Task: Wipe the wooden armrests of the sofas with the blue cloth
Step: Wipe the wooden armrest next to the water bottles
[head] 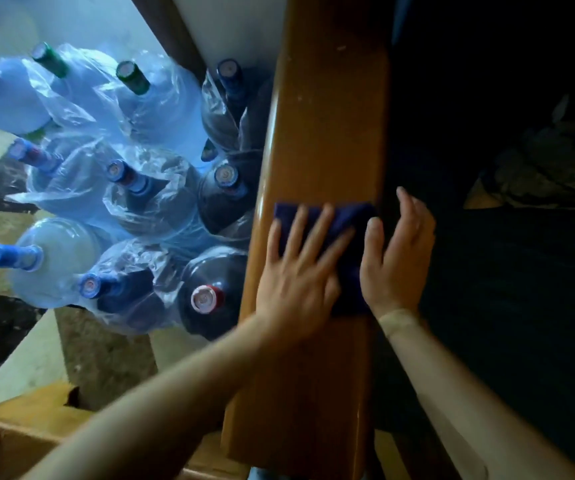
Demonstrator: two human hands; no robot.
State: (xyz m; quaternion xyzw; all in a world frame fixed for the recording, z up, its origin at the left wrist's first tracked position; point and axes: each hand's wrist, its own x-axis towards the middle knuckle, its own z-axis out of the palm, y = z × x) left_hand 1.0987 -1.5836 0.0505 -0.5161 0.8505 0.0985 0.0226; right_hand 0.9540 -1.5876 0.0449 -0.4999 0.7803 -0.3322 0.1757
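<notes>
A glossy wooden armrest [327, 126] runs from the bottom centre up to the top of the view. On it, about halfway along, lies a dark blue cloth [344, 223]. My left hand [299, 271] presses flat on the cloth's left part with fingers spread and straight. My right hand [396, 258] rests at the cloth's right edge, thumb on the cloth and fingers straight over the armrest's inner side. The dark sofa seat [507, 271] lies to the right of the armrest.
Several large water jugs [133, 188], some wrapped in clear plastic, stand packed on the floor just left of the armrest. A cardboard box [19, 431] sits at bottom left. A patterned cushion [549, 168] lies on the sofa at right.
</notes>
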